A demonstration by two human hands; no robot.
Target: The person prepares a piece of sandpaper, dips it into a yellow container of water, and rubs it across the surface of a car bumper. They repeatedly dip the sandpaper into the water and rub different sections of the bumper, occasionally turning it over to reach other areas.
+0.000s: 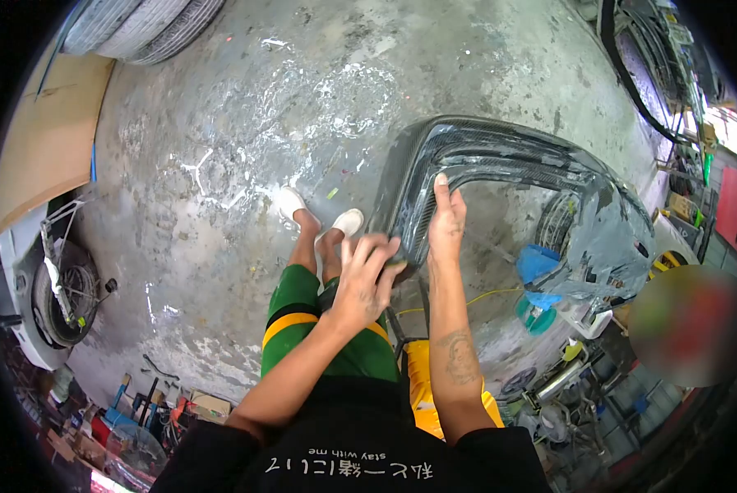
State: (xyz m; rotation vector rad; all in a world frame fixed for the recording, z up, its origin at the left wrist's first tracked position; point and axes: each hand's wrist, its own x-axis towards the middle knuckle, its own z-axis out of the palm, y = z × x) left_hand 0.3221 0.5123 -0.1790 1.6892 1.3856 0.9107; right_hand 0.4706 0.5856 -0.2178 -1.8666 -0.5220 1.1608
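A large curved car body panel [500, 140], dark with a carbon-fibre weave and grey smeared patches, extends from my hands toward the right. My right hand [448, 226] grips its inner edge, thumb lying on top of the woven surface. At the panel's near left end is my left hand [362, 278], its fingers bent and pressed close against the edge. A small yellowish-dark bit shows under those fingertips; I cannot tell what it is.
Tyres [150, 29] lie at the upper left, beside a brown board [52, 123]. A yellow item [418, 382] is beside my legs. Blue plastic [537, 264] and a green container [534, 315] are under the panel's right side. Tools and parts crowd the lower edges.
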